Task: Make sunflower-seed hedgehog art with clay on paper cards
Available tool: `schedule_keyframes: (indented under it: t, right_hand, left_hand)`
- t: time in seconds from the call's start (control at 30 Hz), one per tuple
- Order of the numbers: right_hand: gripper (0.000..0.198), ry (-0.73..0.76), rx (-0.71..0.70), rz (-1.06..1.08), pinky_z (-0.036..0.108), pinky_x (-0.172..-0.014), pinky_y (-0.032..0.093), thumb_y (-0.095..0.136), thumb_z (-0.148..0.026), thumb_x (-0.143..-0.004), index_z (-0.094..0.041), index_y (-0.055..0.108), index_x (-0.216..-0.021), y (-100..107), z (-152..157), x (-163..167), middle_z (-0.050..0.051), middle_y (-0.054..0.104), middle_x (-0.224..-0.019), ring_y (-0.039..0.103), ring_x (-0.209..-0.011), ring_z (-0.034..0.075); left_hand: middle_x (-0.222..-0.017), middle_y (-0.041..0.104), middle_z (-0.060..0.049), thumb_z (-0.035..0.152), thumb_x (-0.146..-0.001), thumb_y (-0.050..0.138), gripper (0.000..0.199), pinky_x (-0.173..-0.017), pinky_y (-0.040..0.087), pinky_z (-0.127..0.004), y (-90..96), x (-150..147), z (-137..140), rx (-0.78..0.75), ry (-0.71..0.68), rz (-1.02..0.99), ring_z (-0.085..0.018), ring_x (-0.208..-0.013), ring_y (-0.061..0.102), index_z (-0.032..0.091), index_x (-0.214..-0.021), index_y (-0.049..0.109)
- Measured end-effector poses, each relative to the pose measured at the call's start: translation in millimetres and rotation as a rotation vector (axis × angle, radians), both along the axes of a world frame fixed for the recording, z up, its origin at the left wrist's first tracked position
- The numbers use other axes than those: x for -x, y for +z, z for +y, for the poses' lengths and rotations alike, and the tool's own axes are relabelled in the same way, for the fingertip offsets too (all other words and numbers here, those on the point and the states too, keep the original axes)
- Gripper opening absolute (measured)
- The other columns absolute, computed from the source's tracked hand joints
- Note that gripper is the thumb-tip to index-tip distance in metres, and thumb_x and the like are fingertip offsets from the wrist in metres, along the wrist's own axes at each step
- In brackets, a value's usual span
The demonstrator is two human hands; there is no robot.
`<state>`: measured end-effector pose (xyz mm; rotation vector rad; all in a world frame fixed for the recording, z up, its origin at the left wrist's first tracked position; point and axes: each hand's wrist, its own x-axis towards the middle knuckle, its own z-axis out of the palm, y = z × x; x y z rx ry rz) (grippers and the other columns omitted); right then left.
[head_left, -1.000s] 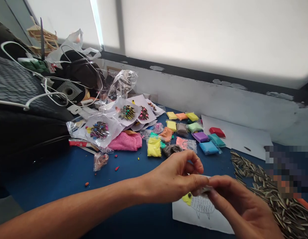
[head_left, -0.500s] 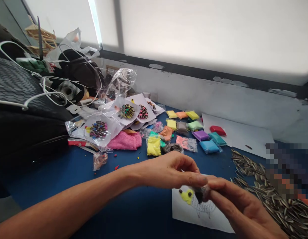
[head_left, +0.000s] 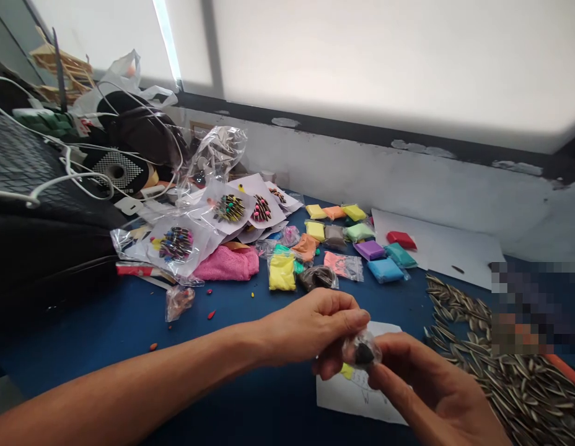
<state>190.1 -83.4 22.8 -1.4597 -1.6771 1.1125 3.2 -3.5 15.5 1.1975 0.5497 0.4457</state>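
Observation:
Between my two hands is a small lump of black modelling clay (head_left: 364, 355) in crinkled clear plastic. My left hand (head_left: 318, 328) is closed on the plastic from the left, thumb on top. From the right, my right hand (head_left: 422, 378) pinches the wrap's other side between thumb and fingers. Beneath them lies a white sheet of paper (head_left: 336, 396) with a pencil-drawn animal. A bit of yellow clay (head_left: 346, 370) shows on the drawing; my hands cover much of the rest.
Striped sunflower seeds (head_left: 510, 384) are heaped at the right. Coloured clay packets (head_left: 371, 250) lie behind my hands, beside a pink cloth (head_left: 229, 262). Finished seed-and-clay pictures (head_left: 176, 243) are stacked at the left. A black bag (head_left: 50, 248) stands at the far left.
The wrapped black clay has moved slightly left and up, and its plastic now bulges between my hands. My right hand has shifted left; the drawing's head is now covered.

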Motion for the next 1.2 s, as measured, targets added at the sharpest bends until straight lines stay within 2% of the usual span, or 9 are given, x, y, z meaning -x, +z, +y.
schedule_keyframes:
  t: [0.13, 0.27, 0.5, 0.67, 0.83, 0.9, 1.0, 1.13, 1.2]
  right_hand:
    - [0.018, -0.025, 0.029, 0.059, 0.019, -0.067, 0.059, 0.067, -0.046, -0.088, -0.031, 0.075, -0.093, -2.5, 6.2, -8.2, -0.001, 0.075, -0.083, 0.07, -0.072, 0.016]
    - [0.019, -0.048, -0.009, 0.065, 0.022, -0.075, 0.06, 0.069, -0.043, -0.086, -0.031, 0.076, -0.1, -4.2, 11.1, -17.9, 0.001, 0.078, -0.094, 0.072, -0.082, 0.018]
    - [0.01, -0.026, -0.17, -0.032, 0.015, -0.062, 0.057, 0.065, -0.038, -0.091, -0.031, 0.072, -0.091, -5.1, 11.2, -19.1, -0.003, 0.07, -0.072, 0.069, -0.066, 0.013]
    - [0.019, -0.042, -0.034, -0.037, 0.017, -0.048, 0.052, 0.06, -0.045, -0.093, -0.028, 0.067, -0.094, -7.8, 8.0, -18.6, -0.002, 0.069, -0.072, 0.064, -0.057, 0.013]
    - [0.027, -0.126, 0.061, 0.096, 0.018, -0.046, 0.05, 0.063, -0.053, -0.088, -0.026, 0.067, -0.086, -8.9, 4.7, -6.1, -0.003, 0.065, -0.063, 0.06, -0.052, 0.012]
    - [0.031, -0.198, 0.039, 0.104, 0.02, -0.051, 0.053, 0.06, -0.057, -0.089, -0.027, 0.069, -0.092, -8.0, 4.6, -5.6, -0.003, 0.066, -0.064, 0.062, -0.055, 0.013]
    - [0.04, -0.171, -0.07, 0.033, 0.022, -0.065, 0.058, 0.048, -0.059, -0.095, -0.028, 0.07, -0.102, -4.9, 5.3, -10.7, 0.001, 0.074, -0.074, 0.071, -0.07, 0.017]
    - [0.032, -0.073, -0.116, -0.117, 0.017, -0.058, 0.054, 0.051, -0.054, -0.095, -0.028, 0.068, -0.087, -1.7, 5.9, -12.2, -0.002, 0.066, -0.064, 0.065, -0.06, 0.013]
    - [0.029, -0.044, -0.125, -0.146, 0.016, -0.056, 0.053, 0.054, -0.051, -0.095, -0.028, 0.067, -0.083, -2.4, 6.0, -10.0, -0.003, 0.064, -0.066, 0.062, -0.058, 0.011]
  left_hand:
    - [-0.058, 0.056, 0.004, 0.059, -0.083, 0.068, 0.045, -0.054, 0.04, -0.022, 5.1, 2.9, 3.6, -0.017, -0.051, -0.029, -0.008, -0.051, 0.051, 0.016, -0.084, 0.055]
    - [-0.068, 0.059, 0.001, 0.055, -0.073, 0.079, 0.046, -0.064, 0.043, -0.024, 5.1, 3.1, 6.4, 0.011, -0.071, -0.075, -0.009, -0.061, 0.054, 0.014, -0.081, 0.059]
    - [-0.058, 0.056, 0.004, 0.052, -0.079, 0.077, 0.043, -0.05, 0.039, -0.02, -7.0, -5.2, -0.9, 0.081, 0.053, -0.164, -0.007, -0.047, 0.051, 0.017, -0.077, 0.051]
    - [-0.076, 0.063, 0.002, 0.043, -0.089, 0.068, 0.032, -0.038, 0.033, -0.016, -6.3, -1.6, -2.5, 0.145, -0.075, -0.19, -0.003, -0.035, 0.047, 0.017, -0.084, 0.049]
    - [-0.056, 0.06, 0.005, 0.044, -0.095, 0.059, 0.028, -0.041, 0.044, -0.018, -6.8, -1.7, -1.6, 0.206, -0.253, -0.255, -0.009, -0.033, 0.053, 0.019, -0.089, 0.047]
    - [-0.061, 0.064, 0.002, 0.046, -0.094, 0.059, 0.031, -0.041, 0.046, -0.02, -7.0, -2.0, -0.2, 0.208, -0.224, -0.272, -0.011, -0.035, 0.056, 0.019, -0.088, 0.045]
    - [-0.08, 0.069, -0.002, 0.048, -0.094, 0.057, 0.033, -0.041, 0.048, -0.021, -5.2, -1.1, 2.0, 0.161, -0.108, -0.26, -0.01, -0.037, 0.058, 0.018, -0.087, 0.044]
    - [-0.077, 0.068, 0.0, 0.051, -0.097, 0.054, 0.035, -0.045, 0.047, -0.02, -2.0, 0.6, 1.3, 0.048, -0.07, -0.164, -0.008, -0.039, 0.058, 0.019, -0.089, 0.043]
    - [-0.074, 0.065, 0.002, 0.053, -0.09, 0.064, 0.04, -0.048, 0.046, -0.019, -2.2, -0.3, -0.5, -0.002, -0.063, -0.114, -0.007, -0.042, 0.058, 0.018, -0.089, 0.046]
